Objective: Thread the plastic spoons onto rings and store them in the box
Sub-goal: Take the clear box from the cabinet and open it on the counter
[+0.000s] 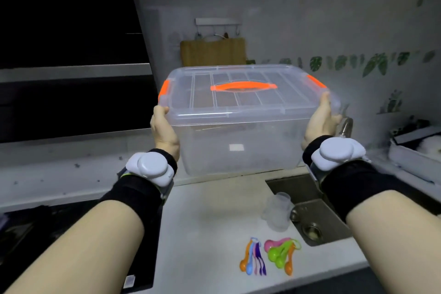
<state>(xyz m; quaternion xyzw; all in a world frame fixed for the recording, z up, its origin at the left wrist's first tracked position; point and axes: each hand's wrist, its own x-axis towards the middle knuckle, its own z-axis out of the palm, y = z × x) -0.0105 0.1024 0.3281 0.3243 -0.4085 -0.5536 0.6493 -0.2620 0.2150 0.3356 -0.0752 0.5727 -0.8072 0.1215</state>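
A clear plastic box (238, 136) with a closed lid, an orange handle and orange side latches hangs in the air above the counter. My left hand (163, 126) grips its left side and my right hand (321, 122) grips its right side, thumbs up by the lid's rim. The box looks empty. On the white counter below lie two bunches of coloured plastic spoons: a slim bunch (253, 256) in orange, blue, pink and purple, and a bunch (281, 254) in pink, green and orange.
A clear plastic cup (278, 212) stands near the sink (310, 210) on the right. A dark stove (47, 234) lies on the left. A wooden cutting board (212, 51) hangs on the back wall. A white tray (415, 148) sits far right.
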